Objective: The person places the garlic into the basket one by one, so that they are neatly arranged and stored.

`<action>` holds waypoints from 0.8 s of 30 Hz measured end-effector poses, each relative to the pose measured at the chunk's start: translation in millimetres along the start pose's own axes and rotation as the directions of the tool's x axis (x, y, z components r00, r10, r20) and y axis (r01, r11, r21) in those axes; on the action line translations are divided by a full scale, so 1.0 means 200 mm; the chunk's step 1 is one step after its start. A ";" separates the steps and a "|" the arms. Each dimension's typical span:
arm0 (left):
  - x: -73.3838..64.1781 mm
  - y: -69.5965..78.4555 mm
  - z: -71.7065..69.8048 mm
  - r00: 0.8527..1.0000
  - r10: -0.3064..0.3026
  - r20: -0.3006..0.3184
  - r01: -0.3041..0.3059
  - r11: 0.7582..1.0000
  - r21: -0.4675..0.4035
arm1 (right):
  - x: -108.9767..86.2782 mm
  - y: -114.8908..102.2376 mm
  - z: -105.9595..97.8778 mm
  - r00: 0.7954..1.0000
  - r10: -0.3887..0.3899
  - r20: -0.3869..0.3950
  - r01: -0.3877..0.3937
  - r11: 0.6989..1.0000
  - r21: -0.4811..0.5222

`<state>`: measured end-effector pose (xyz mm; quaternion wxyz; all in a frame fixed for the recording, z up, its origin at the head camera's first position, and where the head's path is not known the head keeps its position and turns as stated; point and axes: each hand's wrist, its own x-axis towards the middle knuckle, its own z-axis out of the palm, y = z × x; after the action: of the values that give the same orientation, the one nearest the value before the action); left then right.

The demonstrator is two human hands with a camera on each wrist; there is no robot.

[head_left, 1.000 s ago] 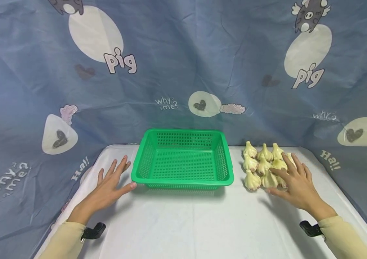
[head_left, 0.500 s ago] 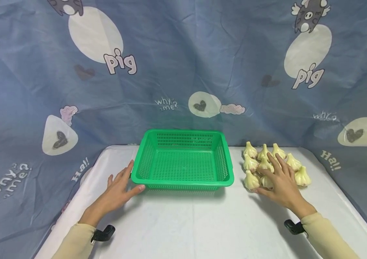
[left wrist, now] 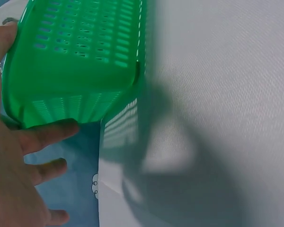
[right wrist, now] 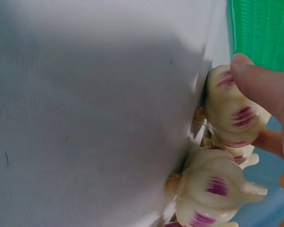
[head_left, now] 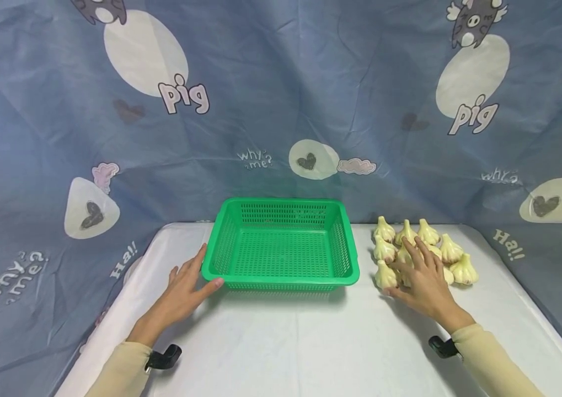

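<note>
In the head view my left hand (head_left: 178, 295) is at the left front corner of the green plastic basket (head_left: 281, 280), its fingers extended along the side. The left wrist view shows the thumb at the basket's rim (left wrist: 9, 90) and the other fingers spread. Over the garlic bulbs, my right hand (head_left: 428, 284) has its thumb and index finger around the front-left garlic bulb (right wrist: 234, 106). The thumb lies across its near side, and the index finger is partly hidden behind it. This bulb rests among the others, with a second garlic bulb (right wrist: 210, 187) beside it.
Several more garlic bulbs (head_left: 451, 251) stand in rows at the right back of the white-covered table (head_left: 290, 347). Behind the table hangs a blue printed cloth (head_left: 271, 82). A black wrist mount (head_left: 164, 357) is on the left wrist.
My right hand has moved left across the garlic, from the right-hand bulbs to the front-left one. My left hand has moved right and up against the basket. The basket stays put.
</note>
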<state>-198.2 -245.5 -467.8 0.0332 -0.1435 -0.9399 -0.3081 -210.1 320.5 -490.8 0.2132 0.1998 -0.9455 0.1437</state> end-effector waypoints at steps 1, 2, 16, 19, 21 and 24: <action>0.00 0.00 0.00 1.000 0.000 -0.003 0.000 1.000 0.000 | 0.00 0.00 0.01 1.000 -0.002 0.001 0.002 1.000 -0.008; 0.00 0.00 0.00 1.000 0.000 -0.005 0.000 1.000 0.000 | 0.00 0.00 0.01 1.000 -0.002 0.001 0.002 1.000 -0.011; 0.00 -0.02 0.05 0.999 -0.005 -0.034 0.004 0.999 -0.049 | 0.00 0.00 0.02 0.999 -0.036 -0.024 0.036 0.999 -0.003; -0.01 -0.03 0.06 1.000 -0.016 -0.026 0.014 0.998 -0.068 | 0.00 0.00 0.01 0.998 -0.050 -0.028 0.050 0.999 -0.009; -0.01 -0.03 0.06 1.000 -0.022 -0.022 0.020 0.997 -0.069 | 0.00 -0.01 0.01 0.998 -0.055 -0.030 0.055 0.998 -0.012; -0.01 -0.02 0.05 0.999 -0.027 -0.017 0.026 0.998 -0.064 | 0.00 -0.01 0.00 0.998 -0.059 -0.028 0.059 0.998 -0.017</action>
<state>-197.2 -243.4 -479.3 0.0331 -0.1291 -0.9311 -0.3396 -209.2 319.0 -490.2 0.2324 0.2240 -0.9371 0.1328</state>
